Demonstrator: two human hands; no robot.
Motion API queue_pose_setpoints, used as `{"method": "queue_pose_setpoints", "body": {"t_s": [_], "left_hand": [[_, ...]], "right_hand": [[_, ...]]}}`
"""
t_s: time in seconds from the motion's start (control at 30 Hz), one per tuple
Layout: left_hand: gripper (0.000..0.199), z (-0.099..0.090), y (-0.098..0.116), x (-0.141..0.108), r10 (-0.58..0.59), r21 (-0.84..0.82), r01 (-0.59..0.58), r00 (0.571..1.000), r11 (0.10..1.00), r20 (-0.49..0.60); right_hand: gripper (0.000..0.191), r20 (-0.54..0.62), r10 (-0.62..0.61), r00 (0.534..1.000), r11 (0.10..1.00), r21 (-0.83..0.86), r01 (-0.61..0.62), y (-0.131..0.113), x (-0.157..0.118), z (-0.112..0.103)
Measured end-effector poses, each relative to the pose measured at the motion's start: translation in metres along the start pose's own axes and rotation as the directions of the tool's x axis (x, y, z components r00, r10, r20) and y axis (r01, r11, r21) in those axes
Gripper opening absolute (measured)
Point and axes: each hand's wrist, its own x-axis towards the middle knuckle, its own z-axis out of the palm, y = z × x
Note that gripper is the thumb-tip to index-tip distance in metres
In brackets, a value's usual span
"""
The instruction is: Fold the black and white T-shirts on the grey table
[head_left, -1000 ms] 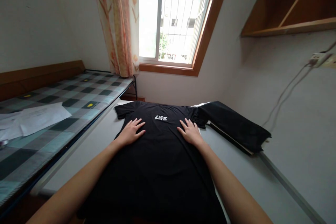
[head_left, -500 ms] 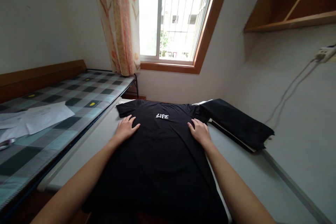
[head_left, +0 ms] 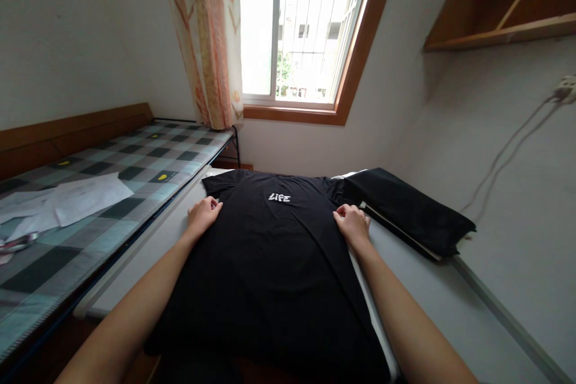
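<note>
A black T-shirt lies spread on a white tabletop, its short sleeves toward the window and a small white print across the upper part. At its left edge, below the sleeve, my left hand has its fingers curled and pressed together on the fabric. My right hand grips the opposite side edge in the same way, thumb against fingers. Faint creases run down the right half of the shirt. Beyond my right hand lies a folded black cloth item with a pale edge; its kind is unclear.
To the left stands a bed with a checked cover, with paper sheets on it. A flowered curtain hangs beside the barred window. A wooden shelf and a cord are on the right wall.
My hands have gone from lying flat with fingers spread on the shirt to pinching its side edges. Both have shifted slightly outward. The view has turned a little left.
</note>
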Motion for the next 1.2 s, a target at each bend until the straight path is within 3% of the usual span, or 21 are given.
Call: {"method": "queue_pose_setpoints", "body": {"t_s": [0.17, 0.3, 0.47, 0.6, 0.77, 0.87, 1.07, 1.2], "left_hand": [[0.026, 0.002, 0.0, 0.002, -0.004, -0.068, 0.0, 0.999, 0.998, -0.049], [0.022, 0.002, -0.003, 0.007, -0.004, -0.149, -0.018, 0.989, 0.989, -0.148], [0.021, 0.003, -0.007, 0.013, -0.001, -0.216, -0.053, 0.971, 0.975, -0.24], [0.02, 0.001, -0.008, 0.014, -0.02, -0.242, -0.022, 0.986, 0.97, -0.168], [0.023, -0.009, -0.009, 0.011, -0.06, -0.044, 0.06, 0.998, 0.997, -0.02], [0.024, -0.015, -0.008, 0.009, -0.057, -0.009, 0.057, 0.998, 0.998, 0.009], [0.04, -0.013, -0.002, 0.004, 0.0, 0.02, -0.001, 0.997, 1.0, 0.079], [0.027, -0.005, -0.001, 0.004, 0.096, -0.058, -0.095, 0.995, 0.994, 0.021]], "right_hand": [[0.025, 0.0, 0.01, 1.0, 1.0, 0.001, -0.01, -0.001, 0.0, 0.001], [0.034, 0.004, 0.037, 0.999, 0.999, 0.015, -0.037, 0.0, 0.0, 0.002], [0.023, 0.053, 0.039, 0.998, 0.989, 0.137, -0.046, -0.001, 0.004, 0.006], [0.023, 0.062, 0.106, 0.992, 0.957, 0.265, -0.119, -0.001, 0.005, 0.002], [0.018, 0.13, 0.162, 0.978, 0.975, 0.134, -0.179, -0.001, 0.003, -0.007], [0.018, 0.142, 0.168, 0.976, 0.978, 0.097, -0.182, -0.001, 0.002, -0.008], [0.03, 0.048, 0.073, 0.996, 0.997, -0.008, -0.073, -0.008, -0.004, -0.002], [0.035, 0.002, 0.023, 1.0, 0.997, -0.072, -0.022, -0.013, -0.008, 0.002]]}}
